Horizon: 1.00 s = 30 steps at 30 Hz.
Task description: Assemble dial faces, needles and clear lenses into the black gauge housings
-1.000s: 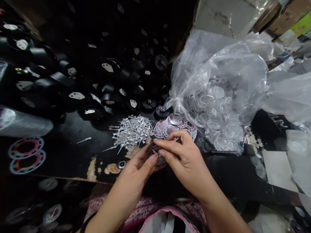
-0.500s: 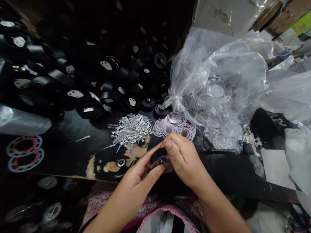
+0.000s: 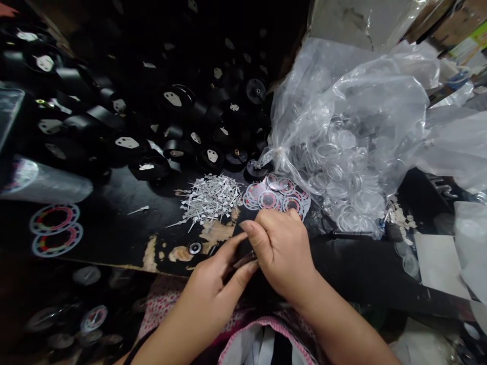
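My left hand (image 3: 216, 284) curls around a round black gauge case with a clear cover (image 3: 243, 259), close to the bench's front edge. Most of that gauge is hidden by my fingers. Over its right side lies my right hand (image 3: 285, 248), fingers curled and thumb pointing left. Just beyond the hands is a spread of printed dial faces (image 3: 269, 200), some under clear discs. To their left lies a heap of small white gauge pointers (image 3: 213, 199). A small dark ring (image 3: 195, 248) rests left of my left hand.
Many black gauge cases (image 3: 129, 143) crowd the back left. A plastic bag of clear covers (image 3: 337, 170) stands at right, beside a white card (image 3: 441, 263). Two dial faces (image 3: 57, 238) and a clear-wrapped roll (image 3: 57, 180) lie at left. Finished-looking gauges (image 3: 94, 318) sit below the bench edge.
My right hand has closed further over the gauge, its fingers now curled, covering more of it. The whole view has shifted slightly, so the bench things appear farther right.
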Tool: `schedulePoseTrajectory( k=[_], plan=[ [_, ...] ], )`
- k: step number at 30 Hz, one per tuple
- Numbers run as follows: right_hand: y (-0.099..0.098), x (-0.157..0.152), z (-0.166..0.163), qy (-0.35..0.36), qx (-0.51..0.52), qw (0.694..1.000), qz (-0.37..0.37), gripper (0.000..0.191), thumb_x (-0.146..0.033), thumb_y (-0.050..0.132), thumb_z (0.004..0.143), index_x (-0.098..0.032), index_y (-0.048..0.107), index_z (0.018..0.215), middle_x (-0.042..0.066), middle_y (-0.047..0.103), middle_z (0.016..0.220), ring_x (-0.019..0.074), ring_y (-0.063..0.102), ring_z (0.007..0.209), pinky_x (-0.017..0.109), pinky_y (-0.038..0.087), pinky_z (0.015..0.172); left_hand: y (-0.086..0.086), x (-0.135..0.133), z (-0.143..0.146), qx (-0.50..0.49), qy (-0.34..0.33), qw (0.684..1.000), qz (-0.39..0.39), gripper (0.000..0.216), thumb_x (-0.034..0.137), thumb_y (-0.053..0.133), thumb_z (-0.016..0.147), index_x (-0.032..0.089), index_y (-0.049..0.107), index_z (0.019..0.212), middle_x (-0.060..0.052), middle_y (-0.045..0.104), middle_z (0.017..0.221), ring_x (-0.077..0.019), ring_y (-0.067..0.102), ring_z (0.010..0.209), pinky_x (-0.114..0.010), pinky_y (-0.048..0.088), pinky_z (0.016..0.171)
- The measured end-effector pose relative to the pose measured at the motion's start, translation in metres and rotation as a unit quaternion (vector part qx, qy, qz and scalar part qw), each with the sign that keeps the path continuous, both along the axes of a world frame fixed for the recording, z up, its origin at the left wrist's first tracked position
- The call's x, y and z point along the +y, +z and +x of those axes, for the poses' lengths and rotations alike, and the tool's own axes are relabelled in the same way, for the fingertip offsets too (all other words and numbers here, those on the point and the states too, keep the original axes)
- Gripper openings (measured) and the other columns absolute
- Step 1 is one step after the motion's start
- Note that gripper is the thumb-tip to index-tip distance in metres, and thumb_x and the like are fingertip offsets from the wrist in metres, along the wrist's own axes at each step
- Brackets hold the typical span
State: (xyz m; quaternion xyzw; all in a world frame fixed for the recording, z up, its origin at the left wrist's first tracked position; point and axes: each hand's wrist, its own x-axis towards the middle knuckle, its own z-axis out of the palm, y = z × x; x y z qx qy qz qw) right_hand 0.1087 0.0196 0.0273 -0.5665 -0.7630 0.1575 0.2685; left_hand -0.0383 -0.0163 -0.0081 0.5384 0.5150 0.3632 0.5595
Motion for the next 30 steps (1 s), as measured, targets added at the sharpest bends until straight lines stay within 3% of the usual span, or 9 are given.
schedulePoseTrajectory(
  k=[5,8,12,15,18,20,24,27,30],
  plan=[
    [-0.01,-0.002,-0.007,-0.017,0.052,0.998,0.029,0.05,-0.036,0.026,0.109,-0.021,0.04,0.063,-0.004,0.047,0.058,0.0108,0.04,0.054,0.032,0.029,0.067,0.002,0.003,-0.007,0.054,-0.036,0.994,0.085,0.035,0.035,0.065,0.09,0.028,0.072,0.124,-0.005,0.079,0.116,-0.0277,0.075,0.104,-0.032,0.058,0.09],
    [-0.012,0.0,-0.006,-0.026,0.07,0.997,0.021,0.05,-0.037,0.026,0.108,-0.021,0.043,0.064,-0.003,0.049,0.06,0.0113,0.044,0.056,0.032,0.03,0.068,0.001,0.007,-0.012,0.048,-0.043,0.995,0.07,0.038,0.036,0.068,0.088,0.028,0.071,0.125,-0.005,0.078,0.12,-0.028,0.073,0.11,-0.034,0.054,0.099],
    [0.002,0.001,0.002,0.039,0.156,0.981,-0.106,0.046,-0.053,0.037,0.105,-0.021,0.06,0.082,-0.002,0.064,0.075,0.0128,0.058,0.07,0.029,0.037,0.071,0.001,0.005,-0.018,-0.093,0.051,0.991,-0.087,0.037,0.044,0.073,0.085,0.031,0.075,0.12,-0.004,0.076,0.123,-0.0292,0.067,0.12,-0.037,0.053,0.103],
    [0.013,-0.003,0.002,0.064,0.165,0.967,-0.183,0.039,-0.059,0.052,0.098,-0.022,0.064,0.102,0.0,0.07,0.093,0.0148,0.062,0.081,0.029,0.039,0.074,0.001,0.0,-0.019,-0.259,0.173,0.925,-0.217,0.037,0.049,0.077,0.08,0.029,0.078,0.111,-0.005,0.076,0.123,-0.0299,0.064,0.124,-0.04,0.053,0.103],
    [0.014,-0.007,-0.007,0.091,0.096,0.972,-0.192,0.038,-0.057,0.058,0.095,-0.02,0.061,0.088,0.0,0.069,0.085,0.016,0.059,0.076,0.032,0.036,0.073,-0.001,-0.005,-0.019,-0.349,0.201,0.866,-0.295,0.034,0.048,0.078,0.079,0.028,0.079,0.107,-0.004,0.076,0.122,-0.0293,0.065,0.122,-0.043,0.052,0.104],
    [0.013,-0.009,-0.013,0.102,0.073,0.977,-0.175,0.036,-0.051,0.058,0.096,-0.019,0.057,0.081,0.0,0.067,0.08,0.0158,0.057,0.072,0.033,0.034,0.072,-0.002,-0.006,-0.02,-0.366,0.197,0.854,-0.313,0.031,0.046,0.076,0.082,0.029,0.078,0.108,-0.003,0.076,0.12,-0.028,0.066,0.12,-0.043,0.052,0.104],
    [0.012,-0.013,-0.021,0.101,0.064,0.986,-0.12,0.028,-0.039,0.062,0.091,-0.02,0.053,0.073,-0.001,0.063,0.073,0.0142,0.054,0.066,0.032,0.031,0.07,0.001,-0.003,-0.025,-0.347,0.18,0.894,-0.221,0.04,0.054,0.069,0.086,0.029,0.075,0.116,-0.004,0.076,0.117,-0.0255,0.067,0.114,-0.039,0.053,0.1],
    [0.01,-0.016,-0.025,0.115,0.056,0.988,-0.084,0.026,-0.036,0.062,0.086,-0.02,0.051,0.069,-0.002,0.06,0.068,0.0144,0.052,0.065,0.032,0.029,0.067,0.007,0.002,-0.029,-0.223,0.183,0.952,-0.098,0.041,0.062,0.059,0.089,0.026,0.076,0.099,-0.003,0.075,0.099,-0.0226,0.068,0.097,-0.034,0.054,0.09],
    [0.007,-0.019,-0.033,0.127,0.067,0.987,-0.071,0.023,-0.033,0.061,0.08,-0.021,0.048,0.065,-0.002,0.058,0.065,0.014,0.051,0.063,0.031,0.028,0.064,0.012,0.005,-0.032,-0.095,0.18,0.979,-0.016,0.047,0.066,0.05,0.092,0.025,0.071,0.082,-0.001,0.068,0.084,-0.0209,0.063,0.086,-0.032,0.051,0.082]
  ],
)
